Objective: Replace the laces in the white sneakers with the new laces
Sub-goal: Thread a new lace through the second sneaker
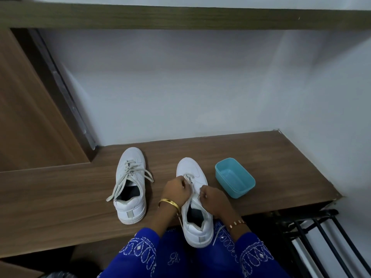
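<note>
Both hands down on the near white leather sneaker, which sits at the front edge of the brown wood-grain shelf, heel hanging a bit over the edge toward the person. Left hand has fingers curled, pinching the off-white flat lace up by the lower eyelets. Right hand is curled too, pinching lace on the other side of the tongue. Loose lace ends trail down past both wrists, off the shelf edge.

Can't tell if this lace is old or new, so could be unthreading or threading. Either way, imo: work one eyelet row at a time, pull w/ even tension both sides, keep the lace flat, not twisted, and steady the shoe so it doesn't tip off the edge.

Around: second white leather sneaker just left, apart from the hands, grey-ish lace loosened and splayed over its sides. Light blue plastic rectangular tub close on the right, looks empty. Black metal rack lower right, below the shelf. Nothing blocks the hands; the dangling ends could snag on the blue embroidered sleeves.
</note>
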